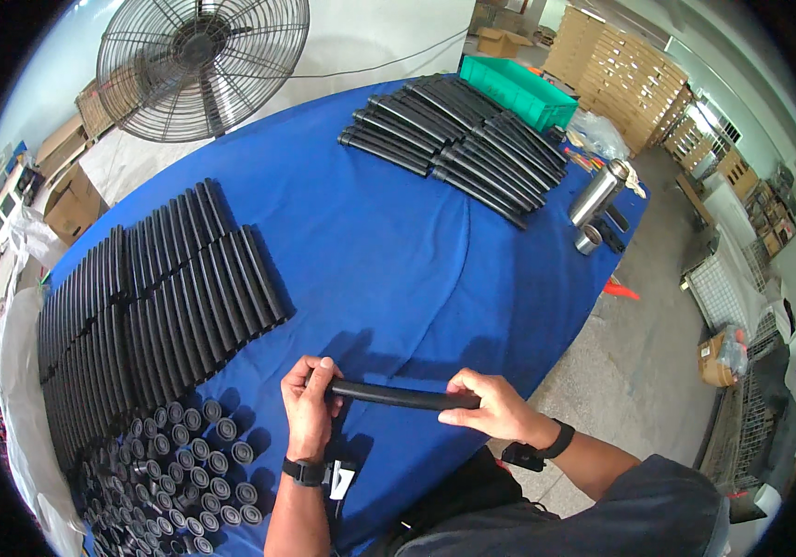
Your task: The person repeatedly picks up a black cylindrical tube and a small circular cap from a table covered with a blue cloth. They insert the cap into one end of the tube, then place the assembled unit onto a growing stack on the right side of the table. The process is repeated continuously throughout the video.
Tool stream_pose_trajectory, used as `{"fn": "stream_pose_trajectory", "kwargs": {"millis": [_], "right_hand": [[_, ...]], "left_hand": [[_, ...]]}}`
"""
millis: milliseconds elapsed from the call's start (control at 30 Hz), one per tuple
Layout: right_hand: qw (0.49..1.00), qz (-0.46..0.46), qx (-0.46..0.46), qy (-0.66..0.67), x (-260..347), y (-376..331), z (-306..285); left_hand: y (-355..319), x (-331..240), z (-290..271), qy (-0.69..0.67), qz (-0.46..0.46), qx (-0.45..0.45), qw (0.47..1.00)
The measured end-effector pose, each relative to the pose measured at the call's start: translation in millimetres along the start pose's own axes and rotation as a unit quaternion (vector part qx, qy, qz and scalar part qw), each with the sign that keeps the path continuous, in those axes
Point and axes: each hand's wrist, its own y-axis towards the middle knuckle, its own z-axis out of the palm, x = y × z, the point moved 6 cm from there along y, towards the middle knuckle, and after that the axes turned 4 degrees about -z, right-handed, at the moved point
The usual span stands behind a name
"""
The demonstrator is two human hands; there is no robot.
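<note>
A black tube (393, 396) lies almost level between my two hands, above the blue cloth near the table's front. My left hand (309, 401) is closed around its left end, thumb on top. Its right end is gripped by my right hand (492, 406), with the thumb below and fingers over it. Both ends are partly hidden by my fingers. Left of my left hand stand many round black pieces (199, 449) with ringed tops. Beyond them, similar black tubes (152, 306) lie side by side in rows.
A second pile of black tubes (458, 139) lies at the far side of the blue-covered table (351, 241). Behind it is a green crate (518, 91). A steel flask (599, 192) and a metal cup (588, 240) stand near the right edge. A large fan (201, 51) stands beyond the table.
</note>
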Motion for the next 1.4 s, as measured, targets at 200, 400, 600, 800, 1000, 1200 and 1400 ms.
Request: {"fn": "stream_pose_trajectory", "kwargs": {"millis": [200, 400, 600, 800, 1000, 1200, 1400], "right_hand": [[0.998, 0.015, 0.019, -0.049, -2.0, -0.6, 2.3], [0.993, 0.105, 0.061, 0.003, -4.3, 3.0, -2.3], [0.999, 0.015, -0.004, -0.029, 2.7, 1.2, 0.0], [0.979, 0.185, 0.075, 0.030, -8.3, -0.3, -0.3], [0.997, 0.023, 0.006, -0.073, 14.0, 6.1, -0.5], [0.973, -0.143, 0.053, -0.175, 22.0, 22.1, 1.6], [0.919, -0.215, -0.032, -0.330, 21.7, 38.7, -41.1]], "left_hand": [[1.3, 2.2, -1.0, 0.004, 0.005, 0.003, 1.000], [2.2, 2.4, -0.5, -0.006, -0.005, 0.003, 1.000], [2.9, 2.6, -2.5, -0.008, -0.020, -0.006, 1.000], [-0.6, 0.3, -7.7, -0.005, -0.007, 0.012, 1.000], [1.5, 1.0, 4.2, 0.031, -0.029, 0.017, 0.999], [-2.9, 3.1, -0.7, -0.017, -0.013, -0.006, 1.000], [-4.7, -1.9, 13.5, -0.073, 0.093, 0.010, 0.993]]}}
